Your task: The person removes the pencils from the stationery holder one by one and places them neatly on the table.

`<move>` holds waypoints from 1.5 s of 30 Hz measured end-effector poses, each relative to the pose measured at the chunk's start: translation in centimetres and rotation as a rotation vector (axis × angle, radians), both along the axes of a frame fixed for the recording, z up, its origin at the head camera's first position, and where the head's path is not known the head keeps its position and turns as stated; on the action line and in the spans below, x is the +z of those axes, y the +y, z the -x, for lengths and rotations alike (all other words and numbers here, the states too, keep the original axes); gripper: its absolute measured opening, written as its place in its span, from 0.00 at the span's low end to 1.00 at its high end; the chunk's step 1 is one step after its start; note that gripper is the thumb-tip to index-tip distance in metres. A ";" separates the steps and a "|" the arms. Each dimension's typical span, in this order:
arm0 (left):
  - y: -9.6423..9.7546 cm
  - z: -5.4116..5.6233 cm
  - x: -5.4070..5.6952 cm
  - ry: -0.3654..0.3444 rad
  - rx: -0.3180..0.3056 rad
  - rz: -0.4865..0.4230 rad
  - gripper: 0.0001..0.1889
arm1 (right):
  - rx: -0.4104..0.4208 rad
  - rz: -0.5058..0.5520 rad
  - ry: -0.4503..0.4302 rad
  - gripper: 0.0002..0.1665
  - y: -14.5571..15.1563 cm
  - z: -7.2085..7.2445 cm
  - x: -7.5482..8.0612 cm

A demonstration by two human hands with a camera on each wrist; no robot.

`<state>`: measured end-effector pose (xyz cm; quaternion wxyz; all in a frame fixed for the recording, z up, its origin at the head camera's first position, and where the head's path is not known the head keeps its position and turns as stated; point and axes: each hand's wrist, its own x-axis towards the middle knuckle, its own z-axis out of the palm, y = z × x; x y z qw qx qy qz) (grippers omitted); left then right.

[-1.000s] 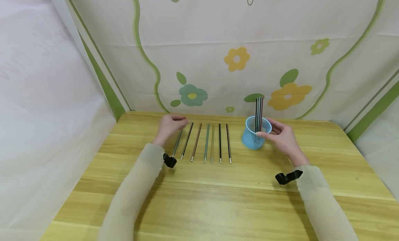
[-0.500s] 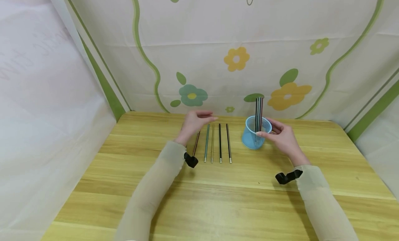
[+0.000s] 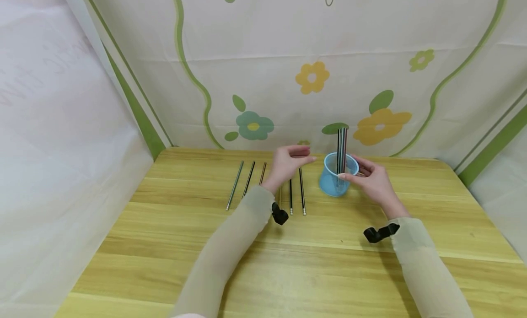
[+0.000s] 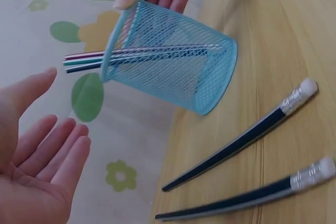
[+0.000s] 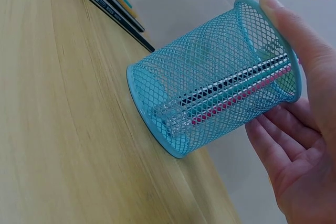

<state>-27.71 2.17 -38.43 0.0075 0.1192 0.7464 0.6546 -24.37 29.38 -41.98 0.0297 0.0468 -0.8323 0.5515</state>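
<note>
My left hand hovers over the right part of a row of pencils, its fingers apart and holding nothing. Several pencils lie side by side with their eraser ends toward me, such as the grey-green pencil at the left end and a black pencil at the right end. My forearm covers part of the row. A light-blue mesh pencil cup stands upright right of it, with a few pencils inside, eraser ends down. My right hand holds the cup's right side, thumb on the rim.
The wooden table extends toward me and to both sides. A pale cloth with printed flowers hangs right behind the table's back edge. Another pale cloth hangs along the left.
My left hand has moved right along the row, from above the leftmost pencils to near the right end, uncovering the left ones. My right hand and the cup have stayed put.
</note>
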 end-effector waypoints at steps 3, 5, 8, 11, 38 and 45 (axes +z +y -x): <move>1.3 0.5 -0.2 0.011 -0.013 0.002 0.21 | -0.003 -0.003 -0.003 0.46 0.0 0.1 -0.1; 2.2 1.0 -0.2 0.017 -0.014 0.011 0.21 | -0.001 -0.003 -0.003 0.46 0.0 0.2 -0.2; 3.3 1.7 -0.2 0.016 -0.020 0.022 0.21 | 0.004 -0.007 -0.001 0.46 0.1 0.3 -0.3; 4.3 2.3 0.1 0.016 -0.021 0.046 0.21 | 0.008 -0.005 -0.001 0.45 0.1 0.4 -0.3; 8.3 2.8 -1.4 -0.030 0.015 0.137 0.14 | 0.022 -0.001 0.009 0.46 -0.2 -0.2 0.2; 8.1 2.9 -1.7 -0.040 0.017 0.105 0.11 | 0.020 0.004 0.019 0.46 -0.2 -0.2 0.1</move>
